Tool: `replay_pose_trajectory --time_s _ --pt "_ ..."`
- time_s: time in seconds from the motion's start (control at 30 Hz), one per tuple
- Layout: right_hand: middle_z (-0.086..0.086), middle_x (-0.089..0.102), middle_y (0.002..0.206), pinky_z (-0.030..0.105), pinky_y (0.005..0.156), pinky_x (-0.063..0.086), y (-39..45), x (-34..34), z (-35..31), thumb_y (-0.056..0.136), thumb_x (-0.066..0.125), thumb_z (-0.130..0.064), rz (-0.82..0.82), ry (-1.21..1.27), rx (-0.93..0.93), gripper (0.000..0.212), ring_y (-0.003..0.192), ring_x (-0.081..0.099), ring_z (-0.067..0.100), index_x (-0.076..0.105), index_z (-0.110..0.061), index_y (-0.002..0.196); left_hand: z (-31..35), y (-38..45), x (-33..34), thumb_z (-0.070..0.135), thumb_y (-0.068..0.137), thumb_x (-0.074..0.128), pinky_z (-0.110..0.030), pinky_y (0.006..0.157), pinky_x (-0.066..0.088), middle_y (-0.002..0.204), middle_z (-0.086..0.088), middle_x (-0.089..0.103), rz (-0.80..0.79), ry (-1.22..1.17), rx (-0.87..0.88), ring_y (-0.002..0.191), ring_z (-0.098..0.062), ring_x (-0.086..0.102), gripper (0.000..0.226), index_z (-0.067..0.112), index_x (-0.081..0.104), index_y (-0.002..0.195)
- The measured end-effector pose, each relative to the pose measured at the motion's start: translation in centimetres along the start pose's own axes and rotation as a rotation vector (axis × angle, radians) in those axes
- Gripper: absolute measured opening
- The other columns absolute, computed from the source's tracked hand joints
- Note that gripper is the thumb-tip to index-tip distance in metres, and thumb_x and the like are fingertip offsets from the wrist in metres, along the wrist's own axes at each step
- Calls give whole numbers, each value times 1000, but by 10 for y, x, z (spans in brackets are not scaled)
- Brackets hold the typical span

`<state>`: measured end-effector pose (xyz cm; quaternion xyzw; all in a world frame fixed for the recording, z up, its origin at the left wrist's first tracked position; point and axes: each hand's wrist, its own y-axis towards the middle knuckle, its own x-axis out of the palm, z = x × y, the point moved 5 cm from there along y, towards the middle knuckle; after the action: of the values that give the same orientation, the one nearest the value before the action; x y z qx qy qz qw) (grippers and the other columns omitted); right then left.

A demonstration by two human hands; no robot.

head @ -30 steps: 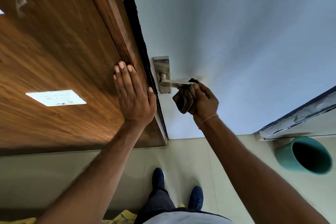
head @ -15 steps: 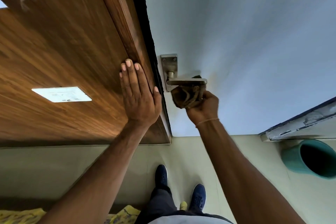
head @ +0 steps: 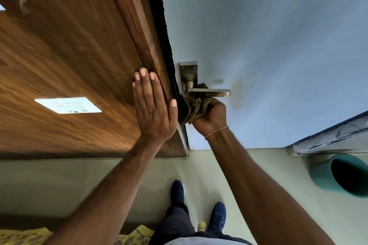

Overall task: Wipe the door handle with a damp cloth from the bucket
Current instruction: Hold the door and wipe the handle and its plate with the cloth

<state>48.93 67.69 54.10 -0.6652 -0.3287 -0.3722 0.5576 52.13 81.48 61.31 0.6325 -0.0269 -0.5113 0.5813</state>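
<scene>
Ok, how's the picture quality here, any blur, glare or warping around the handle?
Head view: door handle and cloth fairly sharp; wood panel streaked with motion blur at left; bright glare patch on the wood; wide-angle lens bends the door edge; bucket interior dark.

Bucket [head: 342,175] right of the shoes [head: 199,205] (2), handle [head: 207,92] above.

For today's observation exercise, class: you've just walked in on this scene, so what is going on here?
A person is cleaning a door. The right hand presses a bunched brown cloth against the inner end of the metal door handle, under the lever near its backplate. The left hand lies flat on the wooden panel beside it. A teal bucket stands on the floor to the right.
</scene>
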Motion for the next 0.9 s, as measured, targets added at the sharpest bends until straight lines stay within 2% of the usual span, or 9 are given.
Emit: replay_pose_trajectory --time_s 0.07,0.13,0.17,0.33,0.47,0.6,0.73,0.83,0.9 --pt "18 69 114 49 109 53 -3 -7 -15 84 37 -1 -8 42 -30 33 106 65 38 69 -6 94 -2 -1 0 33 103 41 -62 132 26 170 -29 20 -3 8 10 161 -47 23 76 -5 16 164" --pt "18 73 103 52 96 61 -3 -11 -25 87 33 2 -37 121 -58 39 99 70 39 71 -6 92 -2 -1 -1 33 103 41 -62 132 26 170 -28 19 -11 20 18 161 -48 23 77 -5 15 164" --pt "17 74 101 50 97 61 -4 -9 -23 87 35 0 -58 135 -39 39 98 71 38 72 -6 95 -2 -1 -2 33 103 41 -62 132 26 170 -28 19 -16 21 19 161 -48 23 77 -5 15 164" --pt "17 71 116 39 126 33 -1 -7 -10 104 34 -16 -51 -57 37 43 112 65 33 76 -6 105 0 -1 -2 33 101 43 -62 131 28 169 -30 25 -17 47 4 161 -47 24 78 -7 19 164" --pt "16 67 125 45 126 34 -1 -6 -19 96 47 -16 -124 1 11 32 132 56 35 71 -9 116 -2 -1 -3 34 102 42 -60 132 27 170 -28 23 -23 61 2 161 -45 24 77 -6 21 164" --pt "18 70 118 45 112 47 -1 0 4 102 38 -24 -123 -72 28 38 117 63 33 69 -7 116 -1 0 -4 35 102 42 -59 132 26 170 -26 20 -25 72 11 161 -45 24 77 -6 21 164" --pt "17 66 121 41 129 25 -5 -6 -17 91 47 -15 -106 -46 12 36 129 53 32 71 -6 116 0 0 -3 34 103 41 -60 132 26 170 -28 21 -24 71 -12 161 -47 24 76 -8 22 163" --pt "17 69 120 43 129 27 -1 -11 -21 89 50 -14 -113 23 4 35 131 57 33 71 -8 116 -2 -1 -6 34 103 41 -59 132 26 170 -27 21 -30 77 8 162 -45 23 75 -6 23 163" --pt "16 66 125 44 129 28 -4 -6 -15 90 50 -15 -131 37 27 35 145 49 32 71 -8 118 -3 0 -7 34 102 41 -58 133 26 171 -26 21 -32 78 18 163 -42 21 75 -5 22 164"
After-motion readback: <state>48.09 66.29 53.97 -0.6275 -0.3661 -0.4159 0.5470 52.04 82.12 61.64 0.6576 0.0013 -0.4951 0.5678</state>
